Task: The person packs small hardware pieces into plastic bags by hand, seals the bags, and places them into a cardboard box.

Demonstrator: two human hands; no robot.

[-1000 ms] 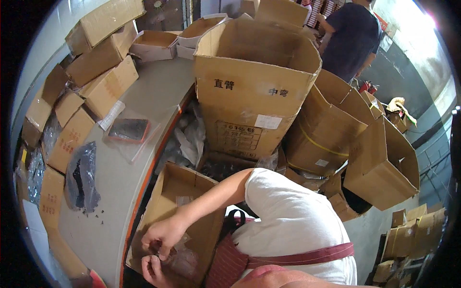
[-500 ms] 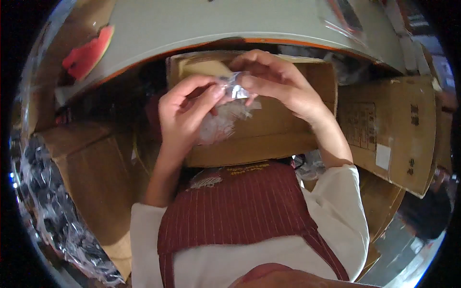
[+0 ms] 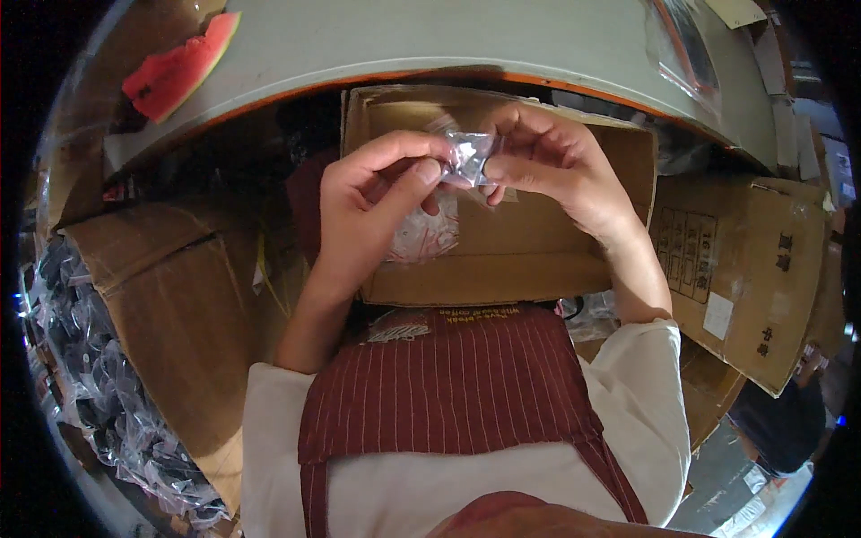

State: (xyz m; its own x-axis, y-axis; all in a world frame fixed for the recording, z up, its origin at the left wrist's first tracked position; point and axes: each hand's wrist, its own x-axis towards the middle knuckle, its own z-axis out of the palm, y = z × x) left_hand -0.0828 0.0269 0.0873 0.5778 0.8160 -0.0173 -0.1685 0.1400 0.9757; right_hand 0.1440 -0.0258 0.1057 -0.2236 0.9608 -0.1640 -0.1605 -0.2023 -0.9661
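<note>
A small clear plastic bag (image 3: pixel 470 156) is stretched between my two hands, shiny and catching the light; what it contains is too small to make out. My left hand (image 3: pixel 381 184) pinches its left edge between thumb and fingers. On the other side, my right hand (image 3: pixel 552 161) grips the right edge, thumb in front. Both hands are above an open cardboard box (image 3: pixel 502 280). Inside that box, partly behind my left hand, lie several clear plastic bags (image 3: pixel 429 231) with red marks.
A grey table (image 3: pixel 430 40) with an orange edge runs across the far side, a watermelon slice (image 3: pixel 184 67) at its left end. Cardboard boxes stand at left (image 3: pixel 170 314) and right (image 3: pixel 735 269). Bagged dark items (image 3: pixel 108 386) fill the far left.
The small bag is now spread flatter between my hands and shows more clearly. Both hands appear slightly further right, as the whole view has shifted a little.
</note>
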